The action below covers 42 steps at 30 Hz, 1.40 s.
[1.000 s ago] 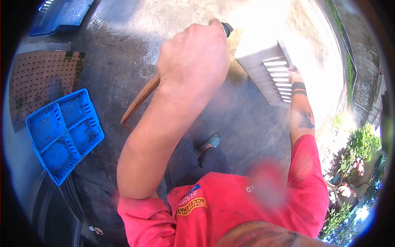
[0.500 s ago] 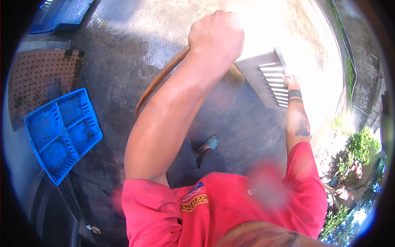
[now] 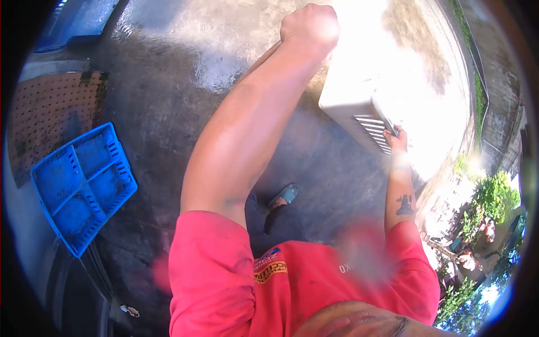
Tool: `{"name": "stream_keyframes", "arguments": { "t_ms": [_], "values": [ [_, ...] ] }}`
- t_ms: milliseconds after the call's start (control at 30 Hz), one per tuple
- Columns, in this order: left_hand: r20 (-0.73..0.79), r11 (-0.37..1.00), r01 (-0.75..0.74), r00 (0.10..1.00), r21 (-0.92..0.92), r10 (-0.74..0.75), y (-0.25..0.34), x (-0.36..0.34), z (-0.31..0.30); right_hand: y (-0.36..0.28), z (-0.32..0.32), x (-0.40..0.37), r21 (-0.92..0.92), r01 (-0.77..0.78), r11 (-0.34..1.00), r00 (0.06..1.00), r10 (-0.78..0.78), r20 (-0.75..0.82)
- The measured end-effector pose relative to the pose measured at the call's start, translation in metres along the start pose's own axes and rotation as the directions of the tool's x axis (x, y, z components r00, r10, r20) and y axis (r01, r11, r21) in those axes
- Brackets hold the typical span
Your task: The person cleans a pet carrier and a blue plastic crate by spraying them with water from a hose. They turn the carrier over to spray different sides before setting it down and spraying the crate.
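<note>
My left hand [image 3: 310, 25] is a closed fist at the top of the view, seen from its back, partly washed out by glare. A brown hose-like length [image 3: 263, 60] runs from that fist and passes behind my forearm; its far end is hidden. At the right, my right hand [image 3: 396, 136] is closed on the edge of a whitish plastic crate [image 3: 351, 122] with a row of slots in its side. The crate is tilted, and its sunlit part fades into the glare.
A blue divided crate [image 3: 84, 185] lies at the left beside a brown perforated panel [image 3: 56, 106]. Another blue container [image 3: 76, 25] stands at the upper left. The concrete floor [image 3: 163, 112] is wet. Plants [image 3: 494, 196] grow at the right. My sandalled foot [image 3: 288, 194] shows below.
My left fist has moved up and slightly right, and less of the brown length shows. The whitish crate has turned, showing more of its near corner, and my right hand has moved slightly lower.
</note>
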<state>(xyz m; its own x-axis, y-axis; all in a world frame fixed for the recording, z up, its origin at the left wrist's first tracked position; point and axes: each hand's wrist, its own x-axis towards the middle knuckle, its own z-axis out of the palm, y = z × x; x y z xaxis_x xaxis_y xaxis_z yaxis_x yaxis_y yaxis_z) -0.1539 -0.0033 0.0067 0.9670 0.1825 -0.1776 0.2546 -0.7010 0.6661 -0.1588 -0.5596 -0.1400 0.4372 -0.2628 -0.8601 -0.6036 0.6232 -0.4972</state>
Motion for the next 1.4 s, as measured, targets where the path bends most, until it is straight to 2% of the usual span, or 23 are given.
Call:
{"name": "stream_keyframes", "arguments": {
  "t_ms": [33,67,100,267,567,633,700,767,833,1033,1100,1133,1167,1233,1333,1367,1400],
  "values": [
    [-0.077,0.999,-0.014,0.997,-0.048,0.01,-0.003,0.005,0.009,0.002,-0.003,-0.002,-0.276,0.135,0.951,0.991,-0.124,0.057],
    [-0.044,0.998,0.0,0.999,-0.058,-0.003,-0.001,0.006,0.006,0.008,-0.013,-0.01,-0.522,0.267,0.81,0.964,-0.226,0.143],
    [-0.013,0.998,0.013,1.0,-0.066,-0.014,0.002,0.01,0.002,0.013,-0.017,-0.013,-0.587,0.31,0.748,0.95,-0.261,0.169],
    [0.013,0.998,0.025,1.0,-0.059,-0.025,0.0,0.022,0.014,0.023,-0.022,-0.013,-0.377,0.224,0.899,0.974,-0.213,0.069],
    [0.017,1.0,0.008,1.0,-0.03,-0.007,-0.002,0.046,0.016,0.014,0.003,-0.016,-0.075,0.131,0.988,0.989,-0.135,-0.052],
    [-0.002,0.999,-0.008,1.0,-0.043,0.008,-0.005,0.044,0.017,0.013,0.013,-0.021,-0.107,0.146,0.984,0.989,-0.149,-0.022],
    [0.021,0.999,-0.001,1.0,-0.052,0.002,-0.008,0.044,0.015,0.02,0.018,-0.03,-0.433,0.274,0.859,0.962,-0.24,0.132],
    [0.024,0.997,0.023,0.999,-0.069,-0.021,-0.005,0.035,0.003,0.021,0.023,-0.034,-0.563,0.346,0.75,0.938,-0.255,0.236],
    [0.017,0.995,0.063,0.998,-0.082,-0.062,-0.002,0.027,-0.007,0.023,0.028,-0.033,-0.558,0.346,0.754,0.937,-0.244,0.252],
    [0.002,0.998,-0.001,1.0,-0.056,0.001,-0.011,0.032,-0.012,0.019,0.04,-0.032,-0.659,0.32,0.681,0.946,-0.268,0.182],
    [0.049,0.996,0.044,0.998,-0.077,-0.04,-0.008,0.032,-0.017,0.016,0.048,-0.033,-0.438,0.21,0.874,0.972,-0.234,-0.001],
    [0.073,0.994,0.063,0.996,-0.085,-0.057,-0.006,0.032,-0.019,0.018,0.061,-0.037,-0.135,0.122,0.983,0.979,-0.142,-0.146],
    [0.078,0.996,0.045,0.996,-0.076,-0.039,-0.007,0.034,-0.016,0.017,0.067,-0.036,0.196,0.059,0.979,0.968,-0.008,-0.252],
    [0.099,0.998,0.018,0.995,-0.054,-0.013,-0.011,0.035,-0.009,0.015,0.066,-0.037,0.122,0.057,0.991,0.972,-0.027,-0.233],
    [-0.082,0.991,-0.111,0.991,-0.07,0.105,0.003,-0.03,-0.051,0.021,0.064,-0.047,0.088,0.101,0.991,0.967,-0.077,-0.243],
    [-0.088,0.991,-0.102,0.992,-0.089,0.094,0.01,-0.041,-0.061,0.027,0.066,-0.048,0.095,0.121,0.988,0.963,-0.094,-0.251],
    [-0.04,0.995,-0.1,0.994,-0.01,0.099,0.011,-0.039,-0.061,0.033,0.062,-0.043,0.085,0.123,0.989,0.975,-0.105,-0.197]
  ]
}}
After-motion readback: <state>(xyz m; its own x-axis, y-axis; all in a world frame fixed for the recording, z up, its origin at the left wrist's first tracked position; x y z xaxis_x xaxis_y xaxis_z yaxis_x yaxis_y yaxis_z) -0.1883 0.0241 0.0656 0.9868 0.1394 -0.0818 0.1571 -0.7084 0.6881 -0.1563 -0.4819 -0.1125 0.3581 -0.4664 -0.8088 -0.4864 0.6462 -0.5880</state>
